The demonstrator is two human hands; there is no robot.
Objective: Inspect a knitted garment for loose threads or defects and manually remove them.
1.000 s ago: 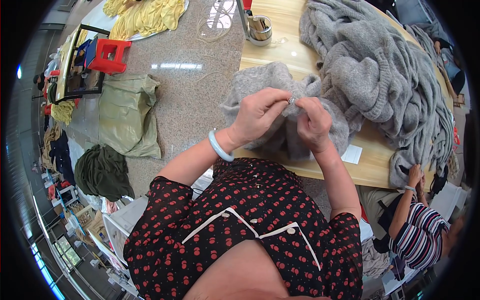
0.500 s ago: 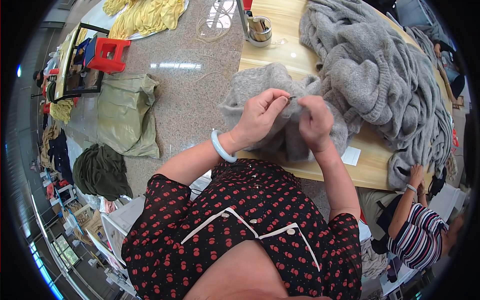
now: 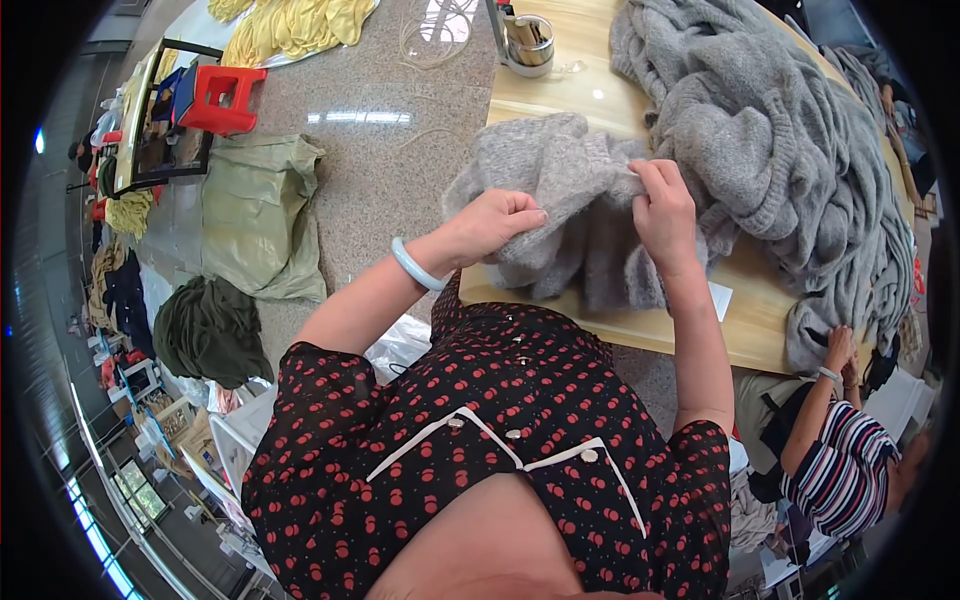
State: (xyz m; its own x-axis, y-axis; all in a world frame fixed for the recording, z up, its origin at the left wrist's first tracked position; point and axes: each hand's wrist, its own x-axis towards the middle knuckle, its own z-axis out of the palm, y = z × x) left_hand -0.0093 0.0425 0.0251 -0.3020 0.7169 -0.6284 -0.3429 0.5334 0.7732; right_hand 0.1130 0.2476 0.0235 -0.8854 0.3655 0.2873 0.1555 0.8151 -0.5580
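A fuzzy grey knit garment (image 3: 560, 165) lies bunched at the table's near left, part of it stretched between my two hands. My left hand (image 3: 492, 225), with a pale bangle on its wrist, is closed on the garment's left side, thumb pressed toward the forefinger. My right hand (image 3: 664, 212) pinches a ribbed edge of the same garment at its right. Any small tool inside my left hand is hidden.
A large heap of grey knits (image 3: 730, 150) covers the right of the wooden table (image 3: 515, 105). A metal cup of tools (image 3: 528, 45) stands at its far edge. A white card (image 3: 719, 299) lies near my right forearm. A co-worker (image 3: 840, 450) handles the heap at right.
My hands were close together, a small dark metal item at my left fingertips. They have moved apart, the left down and leftward, the right rightward, stretching the garment. The metal item no longer shows.
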